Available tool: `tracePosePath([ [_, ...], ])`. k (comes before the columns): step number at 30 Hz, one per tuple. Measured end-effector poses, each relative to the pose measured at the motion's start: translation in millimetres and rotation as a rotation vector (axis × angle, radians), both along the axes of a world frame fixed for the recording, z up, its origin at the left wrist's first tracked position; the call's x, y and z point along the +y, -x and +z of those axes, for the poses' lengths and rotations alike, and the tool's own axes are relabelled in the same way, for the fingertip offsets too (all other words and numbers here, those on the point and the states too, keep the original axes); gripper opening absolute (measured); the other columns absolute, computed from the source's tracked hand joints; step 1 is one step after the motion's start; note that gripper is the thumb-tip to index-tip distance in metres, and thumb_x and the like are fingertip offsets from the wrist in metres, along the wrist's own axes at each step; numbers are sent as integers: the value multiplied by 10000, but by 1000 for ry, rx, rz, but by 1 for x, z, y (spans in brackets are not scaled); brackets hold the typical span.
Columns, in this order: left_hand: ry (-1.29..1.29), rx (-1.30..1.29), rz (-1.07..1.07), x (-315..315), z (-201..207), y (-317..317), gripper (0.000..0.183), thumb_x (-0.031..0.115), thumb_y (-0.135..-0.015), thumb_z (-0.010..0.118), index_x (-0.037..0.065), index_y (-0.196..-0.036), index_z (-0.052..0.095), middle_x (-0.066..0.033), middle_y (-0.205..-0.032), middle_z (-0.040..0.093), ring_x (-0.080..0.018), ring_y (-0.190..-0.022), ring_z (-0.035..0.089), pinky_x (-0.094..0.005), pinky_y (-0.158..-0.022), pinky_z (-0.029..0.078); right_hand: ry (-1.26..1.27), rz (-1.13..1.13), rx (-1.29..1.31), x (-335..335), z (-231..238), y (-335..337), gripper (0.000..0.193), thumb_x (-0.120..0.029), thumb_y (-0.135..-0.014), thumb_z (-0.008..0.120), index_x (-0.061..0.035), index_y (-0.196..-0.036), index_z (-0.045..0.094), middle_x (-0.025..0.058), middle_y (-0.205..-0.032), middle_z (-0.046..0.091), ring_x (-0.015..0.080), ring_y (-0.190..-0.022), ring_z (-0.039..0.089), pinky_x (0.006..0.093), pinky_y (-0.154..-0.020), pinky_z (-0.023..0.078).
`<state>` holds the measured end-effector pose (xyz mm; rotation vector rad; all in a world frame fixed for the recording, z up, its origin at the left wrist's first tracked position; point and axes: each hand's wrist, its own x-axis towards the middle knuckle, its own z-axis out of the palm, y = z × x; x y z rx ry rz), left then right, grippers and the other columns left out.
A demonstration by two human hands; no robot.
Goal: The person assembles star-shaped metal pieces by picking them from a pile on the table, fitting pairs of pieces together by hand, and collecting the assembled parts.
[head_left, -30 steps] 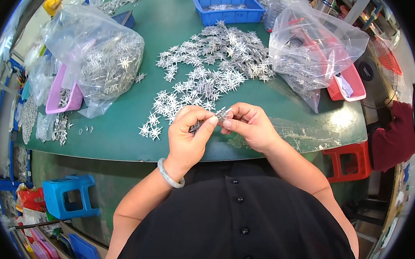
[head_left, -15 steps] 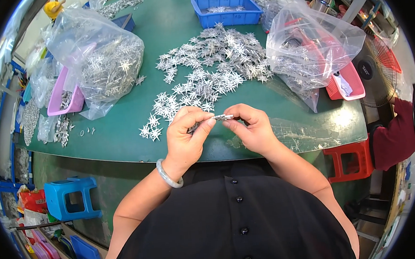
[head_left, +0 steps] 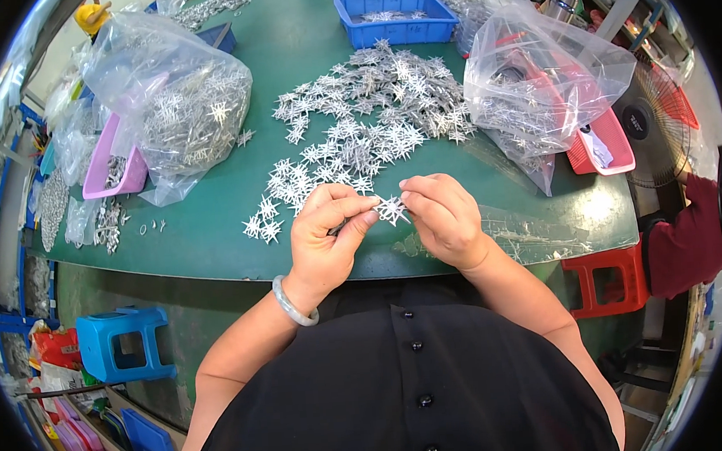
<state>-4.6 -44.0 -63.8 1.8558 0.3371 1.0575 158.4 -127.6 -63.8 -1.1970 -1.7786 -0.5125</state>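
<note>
Between my two hands is a small silver spiky star-shaped metal piece [head_left: 392, 210], its face turned up. My left hand [head_left: 328, 234] pinches its left side between thumb and forefinger, with the other fingers curled in. My right hand [head_left: 446, 218] has its fingertips closed at the piece's right edge; its thumb is mostly hidden. Just beyond my hands spreads a heap of similar spiky silver pieces [head_left: 371, 113], with a few loose ones near my left hand.
A clear bag of silver pieces [head_left: 193, 112] and a pink bin [head_left: 118, 170] stand left on the green table [head_left: 214, 249]. A blue tray [head_left: 399, 31] is at the back. Another bag [head_left: 519, 108] and a red basket [head_left: 609, 156] stand right, beside a fan [head_left: 652, 121] and a person's sleeve [head_left: 692, 238].
The metal piece has turned from edge-on to face up. My right hand has rolled over, its fingers now covering the thumb, while my left hand keeps its pinch.
</note>
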Motion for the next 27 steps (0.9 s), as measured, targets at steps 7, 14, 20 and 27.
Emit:
tracePosePath([
  [7,10,-1,-21,1,-4,1,207,-35,-714,632,31,-910,631,-64,-851,532,-123,-754,490,-222,-654,396,-20,10,-38,1,0,-1,219,45,-581,597,41,-796,556,122,-848,564,248,-662,546,316,-586,459],
  [14,98,-68,-59,3,-8,4,183,23,-687,688,35,-853,610,-50,-844,521,-101,-695,484,-208,-591,394,347,167,383,-2,0,18,182,78,-655,594,-11,-812,563,109,-817,590,257,-729,583,301,-618,469],
  [20,17,-101,-23,5,-3,7,161,26,-685,692,38,-826,616,-47,-820,526,-97,-680,487,-213,-574,396,450,249,594,6,-1,24,183,71,-691,588,-24,-845,567,93,-835,597,205,-747,600,275,-627,473],
  [27,-146,-91,10,9,-4,9,191,2,-667,696,33,-827,596,-57,-818,515,-104,-678,482,-206,-559,390,476,280,608,11,-6,23,193,80,-695,572,-25,-857,568,90,-848,597,203,-756,600,270,-635,469],
])
